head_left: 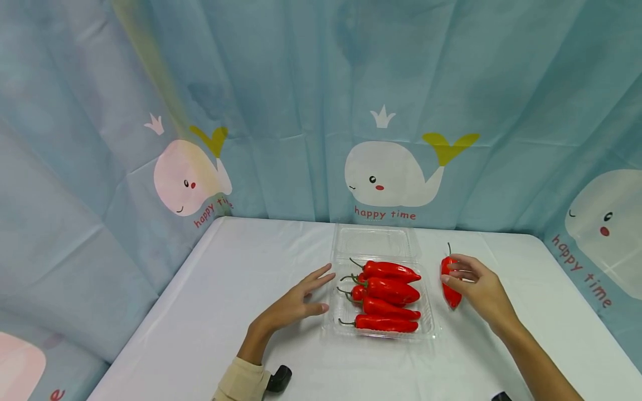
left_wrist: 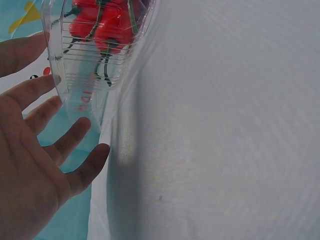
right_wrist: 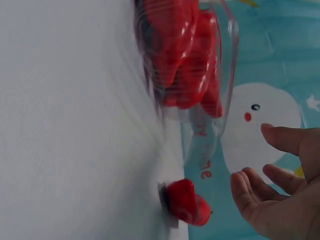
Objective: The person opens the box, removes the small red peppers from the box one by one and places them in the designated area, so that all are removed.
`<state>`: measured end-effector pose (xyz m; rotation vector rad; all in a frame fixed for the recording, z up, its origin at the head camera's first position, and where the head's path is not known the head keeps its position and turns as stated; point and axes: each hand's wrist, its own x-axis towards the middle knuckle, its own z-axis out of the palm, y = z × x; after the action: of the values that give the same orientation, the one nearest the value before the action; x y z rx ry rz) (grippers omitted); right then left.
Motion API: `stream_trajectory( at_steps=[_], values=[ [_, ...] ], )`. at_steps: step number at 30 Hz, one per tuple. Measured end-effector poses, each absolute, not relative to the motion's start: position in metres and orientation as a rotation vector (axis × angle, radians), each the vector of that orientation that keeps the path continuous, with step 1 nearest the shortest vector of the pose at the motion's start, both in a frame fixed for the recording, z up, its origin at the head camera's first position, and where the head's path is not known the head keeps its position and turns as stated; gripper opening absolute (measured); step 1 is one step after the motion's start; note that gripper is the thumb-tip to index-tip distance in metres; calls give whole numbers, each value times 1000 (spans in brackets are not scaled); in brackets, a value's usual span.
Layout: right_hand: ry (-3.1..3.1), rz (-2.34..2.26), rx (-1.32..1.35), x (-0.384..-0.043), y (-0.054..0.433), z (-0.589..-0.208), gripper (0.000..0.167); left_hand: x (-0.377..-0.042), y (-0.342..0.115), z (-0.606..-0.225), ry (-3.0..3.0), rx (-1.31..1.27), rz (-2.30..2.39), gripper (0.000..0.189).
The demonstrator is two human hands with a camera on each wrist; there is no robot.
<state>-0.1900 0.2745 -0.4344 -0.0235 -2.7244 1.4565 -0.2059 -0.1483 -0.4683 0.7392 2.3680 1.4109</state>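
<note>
Several red peppers (head_left: pixel 388 290) with green stems lie in a clear plastic clamshell box (head_left: pixel 426 312), whose lid (head_left: pixel 373 242) is folded back behind it. At the box's left side is my left hand (head_left: pixel 296 303), fingers spread and holding nothing; in the left wrist view its fingertips are close to the box wall (left_wrist: pixel 56 65). A single red pepper (head_left: pixel 452 298) lies on the table right of the box, its stem pointing away. My right hand (head_left: pixel 476 287) is over that pepper from the right. In the right wrist view its fingers are loosely bent, apart from the pepper (right_wrist: pixel 189 202).
A white cloth (head_left: pixel 200 312) covers the table. Behind it hangs a blue curtain (head_left: pixel 286 139) printed with whales. A black device (head_left: pixel 279 380) sits at my left wrist, and another dark object (head_left: pixel 501 396) shows at the bottom edge by the right arm.
</note>
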Motion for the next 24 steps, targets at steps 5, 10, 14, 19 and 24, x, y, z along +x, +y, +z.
stream_trajectory(
  at_steps=[5, 10, 14, 19, 24],
  values=[
    [-2711, 1474, 78, -187, 264, -431, 72, -206, -148, -468, 2362, 743, 1417, 73],
    [-2694, 1502, 153, -184, 253, -427, 69, -206, -148, -468, 2351, 750, 1428, 72],
    [-2667, 1552, 223, -183, 247, -427, 66, -206, -148, -468, 2347, 750, 1432, 72],
    [-2622, 1608, 368, -182, 241, -430, 64, -206, -148, -469, 2347, 746, 1436, 72],
    [-2616, 1660, 438, -182, 235, -432, 64, -207, -148, -470, 2356, 752, 1429, 73]
  ],
)
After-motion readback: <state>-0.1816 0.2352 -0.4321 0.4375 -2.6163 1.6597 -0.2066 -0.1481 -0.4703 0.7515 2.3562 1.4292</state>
